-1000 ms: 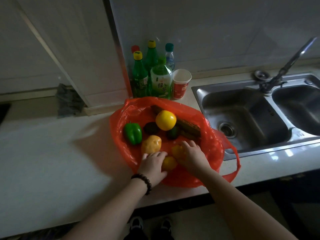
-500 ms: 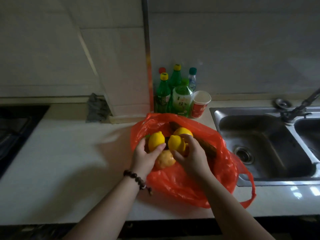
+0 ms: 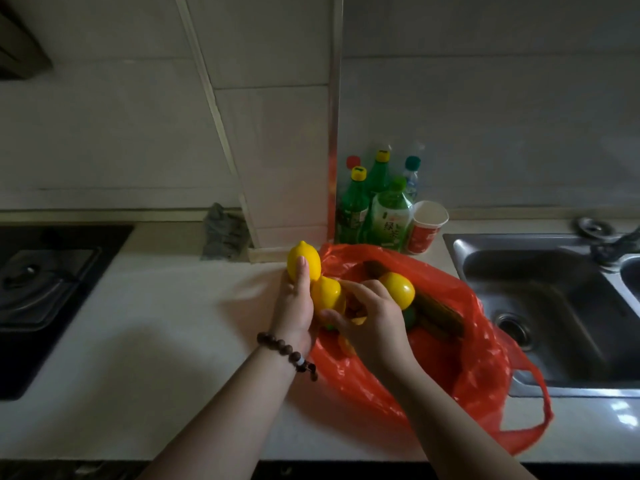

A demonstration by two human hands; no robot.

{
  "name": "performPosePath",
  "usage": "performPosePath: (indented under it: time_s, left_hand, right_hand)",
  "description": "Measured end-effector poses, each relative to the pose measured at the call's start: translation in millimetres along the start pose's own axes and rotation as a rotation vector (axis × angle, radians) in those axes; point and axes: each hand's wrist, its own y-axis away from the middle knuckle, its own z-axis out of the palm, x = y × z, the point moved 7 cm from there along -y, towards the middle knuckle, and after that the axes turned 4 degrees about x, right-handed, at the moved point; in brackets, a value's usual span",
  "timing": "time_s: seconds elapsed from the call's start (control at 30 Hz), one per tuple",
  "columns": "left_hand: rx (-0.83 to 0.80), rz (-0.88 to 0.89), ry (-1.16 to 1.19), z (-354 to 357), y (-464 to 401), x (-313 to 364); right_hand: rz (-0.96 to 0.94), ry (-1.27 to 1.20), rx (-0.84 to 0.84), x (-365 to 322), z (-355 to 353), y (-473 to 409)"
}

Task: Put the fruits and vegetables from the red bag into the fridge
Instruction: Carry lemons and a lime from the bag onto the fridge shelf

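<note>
The red bag [image 3: 467, 358] lies open on the white counter beside the sink. My left hand [image 3: 296, 310] holds a yellow lemon [image 3: 304, 258] above the bag's left edge, thumb curled over it. A second lemon [image 3: 325, 294] sits between both hands, with my right hand [image 3: 375, 323] pinching it against the left palm. Inside the bag are a round yellow fruit [image 3: 398, 289], a long dark cob [image 3: 438, 311], something green [image 3: 410, 317] and an orange piece [image 3: 346, 344] partly hidden under my right hand. No fridge is in view.
Several green bottles [image 3: 374, 209] and a red paper cup [image 3: 427, 226] stand against the wall behind the bag. A steel sink [image 3: 554, 306] with a faucet [image 3: 616, 244] is to the right, a black stove [image 3: 41, 282] to the left, and a grey rag [image 3: 225, 230] by the wall.
Both hands lifted a lemon each out of the bag and moved left. The right hand's lemon now rests against the left palm. The view tilted up toward the wall.
</note>
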Motion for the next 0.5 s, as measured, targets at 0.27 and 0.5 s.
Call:
performPosePath:
  time_s: [0.27, 0.5]
  left_hand:
    - [0.030, 0.067, -0.212, 5, -9, -2]
    - [-0.075, 0.054, -0.278, 9, -27, -21]
  right_hand:
    - [0.070, 0.181, -0.020, 64, -26, -22]
    - [0.122, 0.669, -0.267, 144, -5, -57]
